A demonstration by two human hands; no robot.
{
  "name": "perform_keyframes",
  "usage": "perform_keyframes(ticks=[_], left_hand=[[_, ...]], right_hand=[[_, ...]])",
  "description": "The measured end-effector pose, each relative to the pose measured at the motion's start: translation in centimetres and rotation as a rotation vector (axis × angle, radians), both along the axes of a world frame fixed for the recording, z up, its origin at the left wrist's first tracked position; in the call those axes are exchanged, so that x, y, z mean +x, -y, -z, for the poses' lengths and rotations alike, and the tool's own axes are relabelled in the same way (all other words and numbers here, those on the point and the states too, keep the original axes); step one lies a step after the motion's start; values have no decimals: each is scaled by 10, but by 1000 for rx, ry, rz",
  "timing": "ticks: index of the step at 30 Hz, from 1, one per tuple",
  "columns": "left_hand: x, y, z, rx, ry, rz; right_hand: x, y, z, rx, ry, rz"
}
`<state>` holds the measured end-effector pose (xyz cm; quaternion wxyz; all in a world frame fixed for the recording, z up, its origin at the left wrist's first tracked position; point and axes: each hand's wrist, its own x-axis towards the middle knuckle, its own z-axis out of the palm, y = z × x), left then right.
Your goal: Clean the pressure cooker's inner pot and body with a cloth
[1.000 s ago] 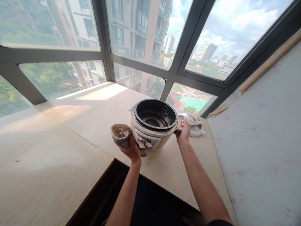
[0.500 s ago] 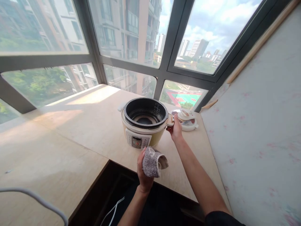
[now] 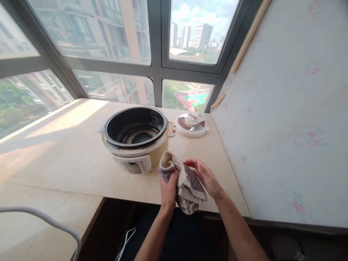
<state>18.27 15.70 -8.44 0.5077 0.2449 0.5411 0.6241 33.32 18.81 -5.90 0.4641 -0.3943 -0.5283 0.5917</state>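
A folded grey and cream cloth (image 3: 187, 181) hangs in front of the cooker, gripped by my left hand (image 3: 169, 186) with the thumb over it. My right hand (image 3: 208, 177) is at the cloth's right side, its fingers apart and slightly curved; whether they touch the cloth is unclear. The cooker (image 3: 159, 154), cream and yellow-green with a front control panel, stands behind and left of my hands. Its top is uncovered and shows a black inner pot (image 3: 136, 127) with marks on the inside wall. Behind on the right lies the round lid (image 3: 191, 125), white with a shiny top.
Pale wooden boards (image 3: 67, 166) carry the cooker and lid. Windows (image 3: 187, 94) rise behind them, and a flower-patterned wall (image 3: 280, 127) stands at the right. A white cable (image 3: 46, 217) curves across the lower left. A dark gap lies below the front edge.
My right hand has let go of the cooker's side handle and come beside the cloth. The cloth hangs looser in my left hand. The view has shifted, with the cooker now further left.
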Motion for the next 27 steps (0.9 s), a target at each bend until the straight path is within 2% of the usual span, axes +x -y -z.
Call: perform_keyframes(ticks=[3,7,11,17,19,21,24,27], left_hand=[[18,-14,-1,-31,164,160],[54,-25,5,-87,388,323],[86,-32,4,-99,537,472],[119,-40,-3,-71,668,790],[129,-41,-1,-98,674,880],[138,-41,3,-121,637,933],[148,-40,11,-116,520,924],[148,-40,17,-46,379,882]], right_hand=[[15,25,7,71,225,-4],[25,40,20,121,525,138],[45,44,26,154,763,284],[97,37,26,274,1150,519],[113,33,30,300,1293,607],[123,28,37,293,1410,621],[124,19,52,258,1556,579],[115,11,64,259,1661,569]])
